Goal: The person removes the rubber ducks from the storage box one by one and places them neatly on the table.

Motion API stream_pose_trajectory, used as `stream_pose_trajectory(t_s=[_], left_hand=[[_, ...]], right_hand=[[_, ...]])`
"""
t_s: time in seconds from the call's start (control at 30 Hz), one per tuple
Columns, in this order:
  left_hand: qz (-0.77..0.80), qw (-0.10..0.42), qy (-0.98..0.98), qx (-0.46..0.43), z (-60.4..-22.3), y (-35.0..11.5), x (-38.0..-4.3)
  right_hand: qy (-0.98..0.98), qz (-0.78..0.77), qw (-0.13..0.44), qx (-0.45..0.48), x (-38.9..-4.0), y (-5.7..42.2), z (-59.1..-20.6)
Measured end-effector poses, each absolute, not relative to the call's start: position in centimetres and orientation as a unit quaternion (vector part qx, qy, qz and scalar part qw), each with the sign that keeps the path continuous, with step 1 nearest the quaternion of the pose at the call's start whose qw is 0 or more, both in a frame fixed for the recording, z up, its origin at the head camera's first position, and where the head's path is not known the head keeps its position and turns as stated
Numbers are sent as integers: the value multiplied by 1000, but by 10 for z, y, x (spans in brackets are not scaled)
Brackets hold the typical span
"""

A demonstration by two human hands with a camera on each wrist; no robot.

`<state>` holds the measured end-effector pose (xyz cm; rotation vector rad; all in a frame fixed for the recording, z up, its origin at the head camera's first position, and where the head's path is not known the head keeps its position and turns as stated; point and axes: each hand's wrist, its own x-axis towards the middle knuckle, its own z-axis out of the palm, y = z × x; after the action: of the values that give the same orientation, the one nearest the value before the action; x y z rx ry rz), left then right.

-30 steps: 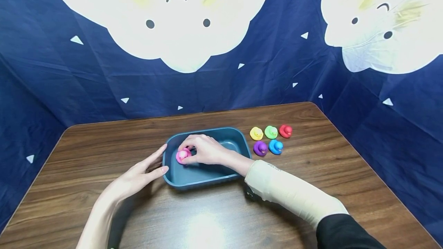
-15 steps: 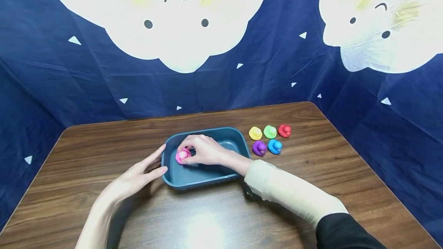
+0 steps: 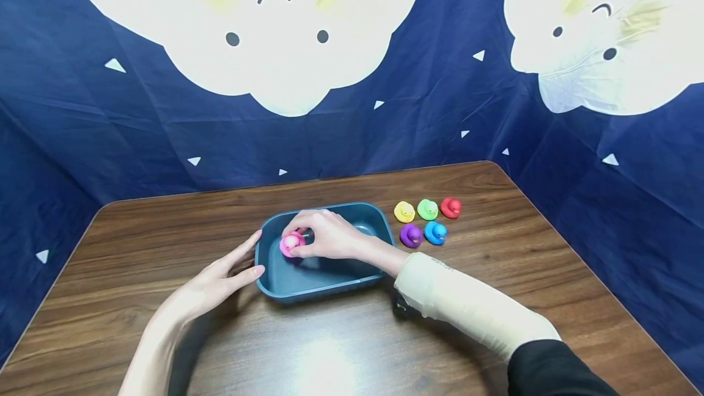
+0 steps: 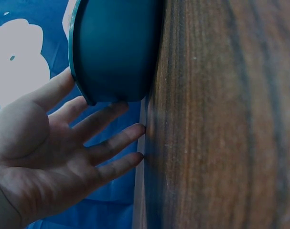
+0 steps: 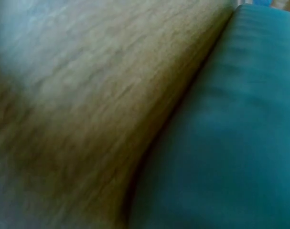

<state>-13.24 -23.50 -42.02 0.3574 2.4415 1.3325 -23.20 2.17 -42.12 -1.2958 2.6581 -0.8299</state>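
A teal rectangular tub (image 3: 324, 291) sits on the wooden table. Inside, near its left end, my right hand (image 3: 330, 238) pinches a pink toy duck (image 3: 290, 242) between thumb and fingers. My left hand (image 3: 216, 283) is at the tub's left end, fingers spread and fairly straight. In the left wrist view, the thumb and some fingertips of that hand (image 4: 54, 138) touch the tub (image 4: 116, 52) at its rim and side, while the lower fingers lie apart from it. The right wrist view catches only the tub's outer wall (image 5: 226, 143) and blurred tabletop; the hand is out of sight there.
Right of the tub, small ducks stand in two rows: yellow (image 3: 404, 212), green (image 3: 427, 209) and red (image 3: 450, 207) behind, purple (image 3: 410, 235) and blue (image 3: 435, 233) in front. A blue cloth with white clouds (image 3: 286, 139) hangs behind the wooden table (image 3: 165, 225).
My right hand and the pink duck have risen slightly within the tub. The left hand keeps its place at the tub's end. The whole head view has shifted a little.
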Motion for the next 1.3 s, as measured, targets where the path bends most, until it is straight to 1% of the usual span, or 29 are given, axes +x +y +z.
stream_pose_trajectory(t_s=[0.37,0.77,1.0,1.3], left_hand=[[466,169,860,121,-420,-236,-133],[466,169,860,121,-422,-237,-133],[472,169,857,121,-424,-237,-133],[470,166,858,123,-421,-235,-133]], right_hand=[[853,-299,35,-425,-230,32,-413],[844,-324,25,-426,-228,46,-407],[842,-330,8,-427,-229,54,-406],[837,-347,9,-423,-229,62,-399]])
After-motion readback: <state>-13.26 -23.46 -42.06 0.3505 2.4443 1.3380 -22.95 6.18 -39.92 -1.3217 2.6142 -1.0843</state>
